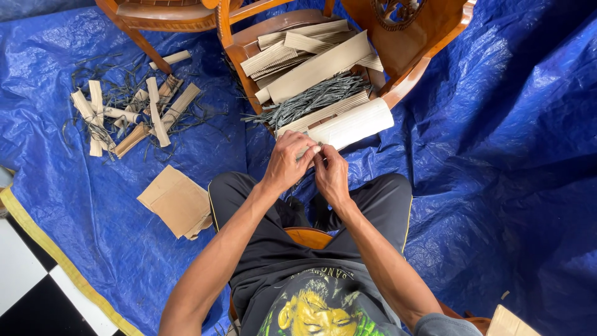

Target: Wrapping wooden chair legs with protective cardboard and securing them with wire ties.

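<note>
Left hand (pixel 287 163) and right hand (pixel 331 176) were together, fingertips pinched on a small cardboard piece (pixel 309 151) held between them above the lap. Directly beyond the hands, a wooden chair (pixel 249 53) carried stacked corrugated cardboard strips (pixel 317 68) and a bundle of dark strands (pixel 311 99). Well to the left of the left hand, rolled cardboard bundles (pixel 130 115) lay on blue tarpaulin (pixel 497 155). Folded cardboard (pixel 177 202) lay beside the left forearm.
</note>
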